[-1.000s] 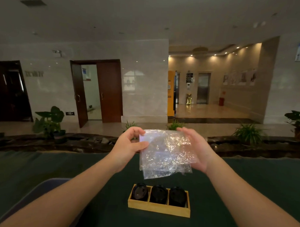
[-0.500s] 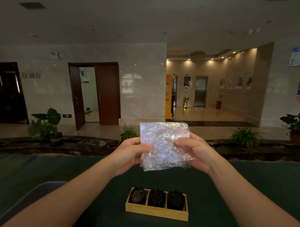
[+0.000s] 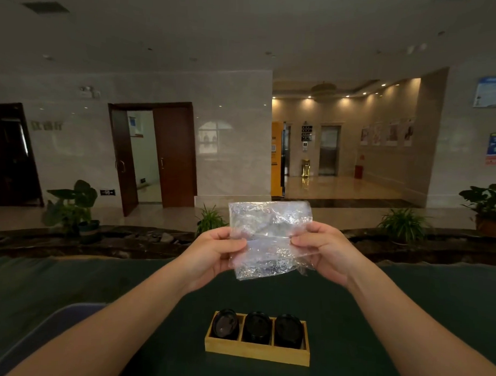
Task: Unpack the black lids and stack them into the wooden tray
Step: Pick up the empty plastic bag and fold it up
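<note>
The left hand (image 3: 211, 252) and the right hand (image 3: 322, 251) are raised in front of the chest, each pinching one side of a crumpled clear plastic bag (image 3: 267, 239). The left thumb lies across the bag's left edge and the right thumb and fingers close on its right edge, so the bag hangs stretched between the two hands, held up in the air. It looks see-through and flat; whether anything is left inside cannot be told.

Below the hands, on the dark green surface (image 3: 405, 306), sits the wooden tray (image 3: 256, 354), a long box split into three compartments. Each compartment holds black lids (image 3: 257, 327) standing on edge and leaning back, one group in the left section, one in the middle, one in the right.

Near the left forearm, at the surface's near edge, a grey-blue shape (image 3: 53, 330) shows partly. Beyond the surface lie potted plants (image 3: 72, 207), a lobby floor and brown doors (image 3: 173, 157).
</note>
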`<move>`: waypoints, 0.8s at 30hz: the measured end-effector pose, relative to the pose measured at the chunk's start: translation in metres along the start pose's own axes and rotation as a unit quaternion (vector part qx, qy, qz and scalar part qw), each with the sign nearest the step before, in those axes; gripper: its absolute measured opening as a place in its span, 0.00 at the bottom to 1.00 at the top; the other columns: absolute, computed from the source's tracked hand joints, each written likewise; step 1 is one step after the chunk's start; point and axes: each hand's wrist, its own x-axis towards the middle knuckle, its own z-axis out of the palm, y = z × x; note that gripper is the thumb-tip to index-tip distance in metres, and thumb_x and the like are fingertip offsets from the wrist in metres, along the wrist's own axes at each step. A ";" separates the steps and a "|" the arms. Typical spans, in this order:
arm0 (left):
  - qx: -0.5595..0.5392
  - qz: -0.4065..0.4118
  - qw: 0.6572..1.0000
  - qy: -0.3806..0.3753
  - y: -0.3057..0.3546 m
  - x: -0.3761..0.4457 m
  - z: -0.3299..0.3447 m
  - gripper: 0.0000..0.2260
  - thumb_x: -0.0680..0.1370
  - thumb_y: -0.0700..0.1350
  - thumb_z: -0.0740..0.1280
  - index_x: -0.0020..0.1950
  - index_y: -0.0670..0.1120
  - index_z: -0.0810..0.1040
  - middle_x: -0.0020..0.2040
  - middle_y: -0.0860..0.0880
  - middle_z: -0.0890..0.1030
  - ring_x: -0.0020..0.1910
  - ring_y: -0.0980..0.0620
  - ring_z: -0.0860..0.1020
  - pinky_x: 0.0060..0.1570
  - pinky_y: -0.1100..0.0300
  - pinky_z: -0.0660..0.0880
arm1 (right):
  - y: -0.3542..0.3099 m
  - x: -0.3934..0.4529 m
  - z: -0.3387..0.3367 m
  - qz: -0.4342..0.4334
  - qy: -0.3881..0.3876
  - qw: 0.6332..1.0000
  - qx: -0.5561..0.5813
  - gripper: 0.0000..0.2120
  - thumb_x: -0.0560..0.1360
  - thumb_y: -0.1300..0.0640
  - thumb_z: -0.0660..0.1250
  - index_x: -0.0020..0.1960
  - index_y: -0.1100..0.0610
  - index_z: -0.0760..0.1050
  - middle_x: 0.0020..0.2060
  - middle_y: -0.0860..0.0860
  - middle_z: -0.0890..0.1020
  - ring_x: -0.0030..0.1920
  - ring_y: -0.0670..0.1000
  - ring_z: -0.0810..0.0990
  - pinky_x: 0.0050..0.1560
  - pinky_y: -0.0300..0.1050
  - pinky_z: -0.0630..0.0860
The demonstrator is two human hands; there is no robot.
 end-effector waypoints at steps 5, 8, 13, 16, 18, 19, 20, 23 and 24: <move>-0.070 0.019 0.997 -0.015 -0.002 0.001 0.004 0.14 0.81 0.37 0.62 0.59 0.48 0.84 0.50 0.42 0.84 0.45 0.47 0.82 0.46 0.53 0.81 | -0.001 -0.001 -0.001 -0.033 0.007 0.999 0.017 0.13 0.72 0.74 0.67 0.54 0.64 0.79 0.40 0.56 0.83 0.38 0.51 0.83 0.36 0.41 0.82; -0.095 0.020 0.995 -0.021 0.002 0.002 0.004 0.13 0.82 0.37 0.60 0.59 0.45 0.82 0.45 0.44 0.85 0.38 0.50 0.82 0.34 0.61 0.81 | -0.003 -0.003 -0.003 -0.032 0.002 0.999 0.023 0.10 0.73 0.72 0.67 0.52 0.64 0.80 0.42 0.57 0.83 0.40 0.51 0.83 0.36 0.40 0.81; -0.129 0.026 0.991 -0.036 0.008 0.003 0.005 0.11 0.79 0.33 0.62 0.41 0.43 0.80 0.43 0.42 0.81 0.35 0.50 0.82 0.28 0.64 0.79 | -0.006 -0.007 -0.005 -0.046 -0.001 0.998 -0.045 0.08 0.73 0.69 0.67 0.48 0.62 0.83 0.45 0.59 0.85 0.41 0.54 0.84 0.35 0.42 0.82; -0.150 0.021 0.987 -0.060 0.007 0.006 0.005 0.10 0.78 0.37 0.60 0.40 0.42 0.77 0.48 0.39 0.80 0.41 0.44 0.82 0.31 0.61 0.80 | -0.007 -0.009 -0.008 -0.059 0.002 0.995 -0.085 0.08 0.73 0.69 0.68 0.50 0.62 0.83 0.47 0.62 0.85 0.41 0.57 0.83 0.36 0.45 0.82; -0.136 0.022 0.987 -0.076 0.007 0.009 0.006 0.07 0.76 0.42 0.61 0.41 0.41 0.76 0.54 0.37 0.79 0.50 0.39 0.80 0.38 0.57 0.82 | -0.007 -0.010 -0.014 -0.062 0.009 0.996 -0.065 0.09 0.73 0.68 0.68 0.49 0.60 0.84 0.47 0.62 0.84 0.40 0.56 0.82 0.35 0.45 0.81; -0.116 0.024 0.990 -0.079 0.007 0.010 0.008 0.05 0.75 0.42 0.64 0.41 0.42 0.76 0.54 0.37 0.80 0.52 0.39 0.80 0.41 0.56 0.82 | -0.007 -0.010 -0.017 -0.060 0.015 0.997 -0.047 0.09 0.73 0.68 0.68 0.49 0.60 0.84 0.46 0.62 0.85 0.40 0.56 0.83 0.35 0.45 0.81; -0.087 0.029 0.993 -0.080 0.006 0.012 0.010 0.03 0.74 0.40 0.66 0.42 0.42 0.77 0.53 0.39 0.81 0.52 0.40 0.81 0.43 0.55 0.82 | -0.007 -0.011 -0.019 -0.056 0.020 0.998 -0.025 0.10 0.72 0.68 0.68 0.50 0.60 0.84 0.46 0.61 0.85 0.41 0.56 0.83 0.37 0.46 0.81; 0.003 0.059 0.996 -0.074 0.004 0.016 0.015 0.07 0.75 0.29 0.66 0.43 0.40 0.76 0.47 0.42 0.80 0.45 0.45 0.83 0.44 0.54 0.82 | -0.007 -0.015 -0.023 -0.028 0.010 0.997 0.067 0.15 0.72 0.60 0.65 0.58 0.58 0.80 0.51 0.60 0.84 0.50 0.59 0.83 0.50 0.55 0.80; 0.030 0.071 0.995 -0.069 0.004 0.018 0.017 0.08 0.74 0.28 0.66 0.44 0.40 0.76 0.46 0.42 0.79 0.44 0.46 0.83 0.44 0.55 0.82 | -0.007 -0.016 -0.026 -0.018 0.004 0.994 0.103 0.18 0.73 0.56 0.63 0.60 0.58 0.78 0.53 0.60 0.84 0.54 0.61 0.82 0.54 0.59 0.78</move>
